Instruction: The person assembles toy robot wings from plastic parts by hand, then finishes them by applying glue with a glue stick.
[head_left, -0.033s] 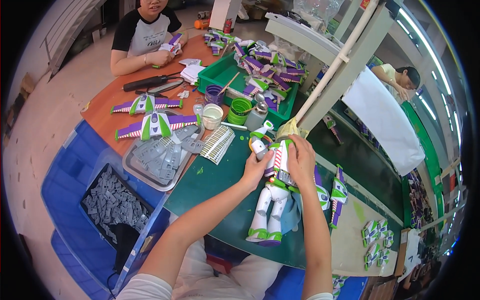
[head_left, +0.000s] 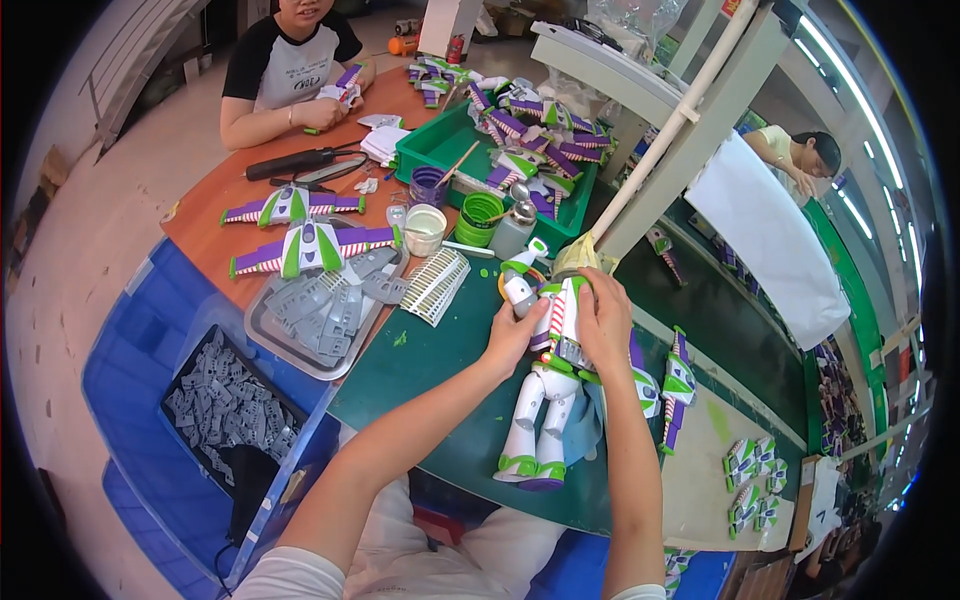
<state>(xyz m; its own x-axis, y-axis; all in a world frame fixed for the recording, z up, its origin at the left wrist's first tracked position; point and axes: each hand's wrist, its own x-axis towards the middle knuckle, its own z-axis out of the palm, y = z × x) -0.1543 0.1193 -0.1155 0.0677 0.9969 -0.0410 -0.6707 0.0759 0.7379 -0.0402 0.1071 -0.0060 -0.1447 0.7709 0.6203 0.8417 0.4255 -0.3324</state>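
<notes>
A white, green and purple toy astronaut figure [head_left: 545, 390] lies on the green bench top, its feet toward me. My left hand [head_left: 512, 338] grips the upper body's left side beside a white-and-grey arm, thumb on the torso. Over the other side my right hand [head_left: 603, 318] is closed, fingers curved round the chest and covering part of it. A winged backpack piece with red-striped edging shows between the hands. Light blue cloth [head_left: 583, 430] lies beside the legs. Another purple-winged piece [head_left: 678, 385] rests to the right of my right forearm.
Near the paint cups [head_left: 482, 220] stands a green bin [head_left: 425, 150] of winged parts. A metal tray [head_left: 310, 365] holds grey pieces; a blue crate [head_left: 140, 370] is at left. Several small green-white parts [head_left: 752, 470] lie right. A co-worker [head_left: 290, 75] sits across the orange table.
</notes>
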